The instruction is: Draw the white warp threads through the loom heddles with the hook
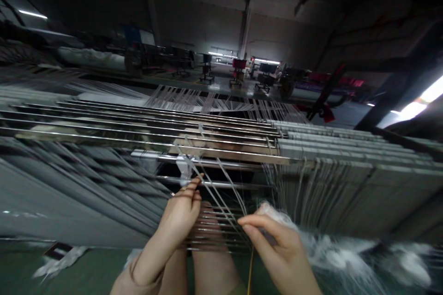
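My left hand (183, 209) reaches in on the left of a gap in a loom-like frame. Its fingers are stretched out, and the fingertips touch or lie just beside slim pale strips (214, 192) that slant down across the gap. My right hand (278, 239) is closed in a pinch of thumb and forefinger at the lower ends of these strips. What lies between those fingertips is too small to make out. A thin yellowish rod or cord (250, 272) hangs below the pinch. Long metal bars (221, 150) cross above both hands.
Dense grey threads (86, 203) fill the left side, and hanging strands (332, 193) the right. Loose white fibre (341, 258) lies at lower right. Lower bars (224, 235) pass above my legs. A white scrap (60, 260) is on the green floor. Machines stand farther back.
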The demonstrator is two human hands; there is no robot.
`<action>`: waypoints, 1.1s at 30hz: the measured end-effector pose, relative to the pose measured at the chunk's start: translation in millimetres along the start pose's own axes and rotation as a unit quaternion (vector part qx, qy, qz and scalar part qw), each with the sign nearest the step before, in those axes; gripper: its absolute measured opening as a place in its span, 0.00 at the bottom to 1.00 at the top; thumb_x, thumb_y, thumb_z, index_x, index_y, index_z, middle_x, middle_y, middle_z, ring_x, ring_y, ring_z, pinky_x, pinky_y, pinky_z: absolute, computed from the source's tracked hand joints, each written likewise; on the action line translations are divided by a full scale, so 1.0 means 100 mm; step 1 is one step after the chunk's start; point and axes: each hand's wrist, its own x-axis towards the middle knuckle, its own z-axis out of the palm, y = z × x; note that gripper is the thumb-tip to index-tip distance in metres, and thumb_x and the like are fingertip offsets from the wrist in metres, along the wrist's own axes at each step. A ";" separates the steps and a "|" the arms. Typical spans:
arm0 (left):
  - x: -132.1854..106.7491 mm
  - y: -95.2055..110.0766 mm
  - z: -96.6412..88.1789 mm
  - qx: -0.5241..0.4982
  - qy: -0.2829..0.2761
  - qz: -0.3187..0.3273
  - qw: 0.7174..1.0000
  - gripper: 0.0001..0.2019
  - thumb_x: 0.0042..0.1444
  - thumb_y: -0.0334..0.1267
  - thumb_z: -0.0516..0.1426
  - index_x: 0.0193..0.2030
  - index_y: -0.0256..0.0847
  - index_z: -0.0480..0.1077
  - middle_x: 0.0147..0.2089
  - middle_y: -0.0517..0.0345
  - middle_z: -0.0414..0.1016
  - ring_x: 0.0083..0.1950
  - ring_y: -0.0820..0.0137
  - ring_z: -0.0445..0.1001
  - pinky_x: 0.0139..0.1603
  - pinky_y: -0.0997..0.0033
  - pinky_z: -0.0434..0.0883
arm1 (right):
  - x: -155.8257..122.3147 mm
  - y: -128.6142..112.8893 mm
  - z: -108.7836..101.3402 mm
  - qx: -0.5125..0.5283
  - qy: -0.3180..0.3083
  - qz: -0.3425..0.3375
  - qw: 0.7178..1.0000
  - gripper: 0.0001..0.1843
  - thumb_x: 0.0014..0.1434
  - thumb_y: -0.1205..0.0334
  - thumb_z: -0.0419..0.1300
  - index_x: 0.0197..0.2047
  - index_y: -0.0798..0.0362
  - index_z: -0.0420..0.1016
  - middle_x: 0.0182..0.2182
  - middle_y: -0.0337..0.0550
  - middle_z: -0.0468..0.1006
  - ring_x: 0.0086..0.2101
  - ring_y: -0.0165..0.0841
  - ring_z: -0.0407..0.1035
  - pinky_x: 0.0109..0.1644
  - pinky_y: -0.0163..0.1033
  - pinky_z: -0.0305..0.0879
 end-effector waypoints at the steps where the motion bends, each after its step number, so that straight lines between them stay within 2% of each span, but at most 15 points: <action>1: 0.02 0.03 0.01 -0.036 -0.013 0.026 0.999 0.17 0.57 0.32 0.48 0.51 0.39 0.69 0.49 0.47 0.75 0.48 0.60 0.75 0.50 0.60 0.69 | 0.01 -0.01 -0.01 -0.007 -0.018 0.007 1.000 0.09 0.60 0.65 0.57 0.37 0.47 0.79 0.32 0.38 0.80 0.34 0.33 0.74 0.39 0.32 0.69; 4: -0.03 0.16 0.01 -0.106 -0.011 0.060 0.992 0.11 0.59 0.36 0.49 0.41 0.39 0.72 0.45 0.51 0.76 0.47 0.65 0.74 0.47 0.68 0.71 | 0.06 -0.05 -0.01 -0.026 -0.070 0.023 0.997 0.10 0.60 0.66 0.56 0.40 0.47 0.79 0.34 0.37 0.81 0.35 0.32 0.75 0.41 0.32 0.68; 7: -0.16 0.34 -0.04 -0.164 0.032 0.072 0.983 0.08 0.59 0.37 0.51 0.38 0.39 0.70 0.43 0.51 0.73 0.49 0.64 0.71 0.48 0.67 0.69 | 0.15 -0.09 0.08 -0.042 -0.132 0.017 0.990 0.12 0.60 0.68 0.56 0.42 0.47 0.79 0.35 0.38 0.81 0.35 0.33 0.75 0.40 0.34 0.68; 11: -0.24 0.45 -0.14 -0.191 -0.012 0.046 0.980 0.06 0.58 0.35 0.52 0.37 0.39 0.70 0.38 0.54 0.73 0.41 0.67 0.73 0.42 0.68 0.69 | 0.25 -0.14 0.20 -0.033 -0.187 -0.004 0.982 0.14 0.60 0.72 0.55 0.39 0.48 0.80 0.30 0.37 0.80 0.31 0.32 0.73 0.35 0.33 0.66; 15: -0.20 0.42 -0.22 -0.279 -0.043 0.022 0.959 0.08 0.57 0.34 0.53 0.37 0.39 0.74 0.40 0.54 0.74 0.42 0.66 0.73 0.42 0.70 0.69 | 0.29 -0.12 0.07 -0.010 -0.179 0.012 0.984 0.12 0.59 0.71 0.57 0.40 0.47 0.79 0.33 0.35 0.80 0.34 0.31 0.73 0.38 0.33 0.65; 17: -0.21 0.44 -0.25 -0.315 -0.076 0.051 0.945 0.09 0.57 0.33 0.53 0.37 0.42 0.76 0.39 0.55 0.74 0.43 0.67 0.73 0.43 0.71 0.68 | 0.32 -0.10 -0.02 -0.008 -0.160 0.019 0.987 0.11 0.59 0.71 0.57 0.38 0.47 0.79 0.33 0.36 0.80 0.35 0.32 0.73 0.39 0.33 0.64; 19: -0.25 0.50 -0.26 -0.315 -0.111 0.110 0.936 0.11 0.58 0.31 0.52 0.35 0.43 0.77 0.35 0.57 0.73 0.41 0.68 0.72 0.42 0.71 0.68 | 0.35 -0.07 -0.05 -0.014 -0.152 0.019 0.988 0.11 0.59 0.72 0.56 0.36 0.49 0.78 0.32 0.36 0.79 0.35 0.32 0.72 0.40 0.33 0.64; 22: -0.31 0.53 -0.23 -0.254 -0.136 0.156 0.945 0.13 0.58 0.30 0.49 0.33 0.40 0.76 0.31 0.56 0.71 0.36 0.68 0.72 0.37 0.70 0.67 | 0.37 -0.02 -0.01 -0.022 -0.144 0.028 0.989 0.09 0.58 0.72 0.57 0.33 0.50 0.76 0.29 0.35 0.77 0.32 0.31 0.71 0.37 0.33 0.63; 23: -0.30 0.51 -0.21 -0.231 -0.123 0.151 0.953 0.13 0.58 0.30 0.49 0.33 0.40 0.76 0.31 0.56 0.71 0.36 0.68 0.72 0.37 0.69 0.67 | 0.35 -0.01 0.01 -0.023 -0.124 0.034 0.991 0.07 0.58 0.71 0.58 0.32 0.50 0.75 0.28 0.35 0.76 0.31 0.30 0.70 0.36 0.32 0.62; 25: -0.22 0.39 -0.14 -0.205 -0.061 0.116 0.970 0.13 0.57 0.31 0.49 0.32 0.39 0.75 0.33 0.54 0.74 0.40 0.65 0.72 0.42 0.66 0.68 | 0.27 0.03 0.03 -0.010 -0.053 0.027 0.998 0.04 0.57 0.69 0.60 0.31 0.51 0.72 0.27 0.34 0.73 0.29 0.30 0.68 0.34 0.32 0.62; 27: -0.06 0.22 -0.08 -0.210 0.011 0.053 0.976 0.10 0.54 0.32 0.51 0.34 0.39 0.75 0.41 0.51 0.76 0.49 0.62 0.71 0.50 0.63 0.66 | 0.16 0.05 0.02 0.018 0.025 -0.028 0.999 0.04 0.58 0.68 0.59 0.32 0.51 0.72 0.28 0.36 0.73 0.30 0.30 0.68 0.35 0.33 0.63; 29: 0.09 0.08 -0.06 -0.223 0.047 -0.013 0.974 0.10 0.51 0.35 0.54 0.38 0.38 0.74 0.47 0.47 0.74 0.51 0.59 0.70 0.50 0.60 0.67 | 0.04 0.07 0.00 0.028 0.055 -0.084 0.995 0.08 0.59 0.69 0.57 0.38 0.49 0.75 0.30 0.38 0.74 0.32 0.32 0.69 0.38 0.34 0.64; 31: 0.18 0.02 -0.08 -0.239 0.027 -0.051 0.969 0.15 0.50 0.37 0.55 0.44 0.34 0.71 0.45 0.45 0.75 0.41 0.61 0.74 0.38 0.62 0.72 | -0.02 0.06 -0.01 0.003 0.035 -0.084 0.996 0.13 0.61 0.70 0.55 0.45 0.48 0.76 0.32 0.40 0.76 0.33 0.33 0.71 0.38 0.35 0.66; 33: 0.13 0.05 -0.14 -0.284 -0.028 -0.072 0.956 0.18 0.52 0.40 0.55 0.49 0.32 0.68 0.36 0.49 0.77 0.25 0.69 0.72 0.23 0.69 0.69 | -0.01 0.03 0.00 -0.022 -0.008 -0.042 0.999 0.15 0.62 0.69 0.54 0.48 0.47 0.76 0.35 0.41 0.79 0.35 0.33 0.72 0.40 0.36 0.67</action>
